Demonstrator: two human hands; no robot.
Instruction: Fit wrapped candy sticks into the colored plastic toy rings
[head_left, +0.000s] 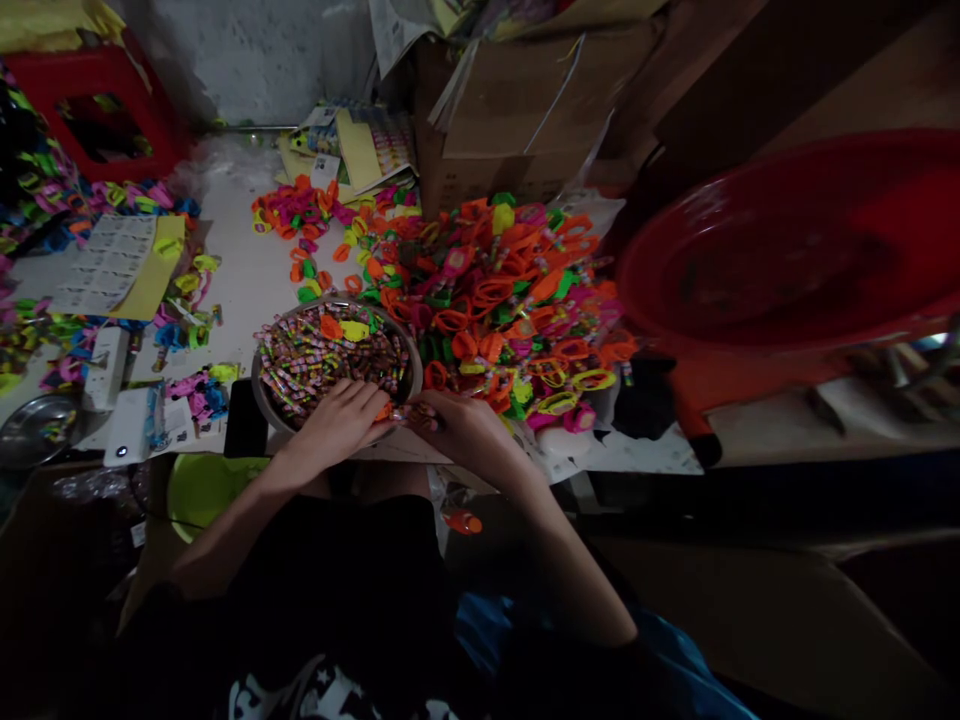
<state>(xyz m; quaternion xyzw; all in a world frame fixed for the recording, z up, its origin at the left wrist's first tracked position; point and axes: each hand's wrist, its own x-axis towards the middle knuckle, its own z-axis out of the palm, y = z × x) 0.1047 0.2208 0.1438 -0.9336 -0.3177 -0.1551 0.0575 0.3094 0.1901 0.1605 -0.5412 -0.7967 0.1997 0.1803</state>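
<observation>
Over the front rim of a round metal bowl (415,375), my left hand (339,424) is closed on a small orange plastic piece (385,411), which looks like a toy watch and is partly hidden by the fingers. Close beside it, my right hand (469,432) pinches a small wrapped candy tube (421,414) against the orange piece. The bowl is full of similar striped candy tubes (300,360), with a yellow toy watch (354,329) and an orange one lying on top. To the right of the bowl rises a heap of bright plastic toy watches (495,290).
A large red basin (795,240) stands at the right, and a cardboard box (517,120) behind the heap. At the left are a red stool (97,110), printed sheets (105,262), a white power strip (106,368) and more toy pieces. A green tub (206,490) sits below the table edge.
</observation>
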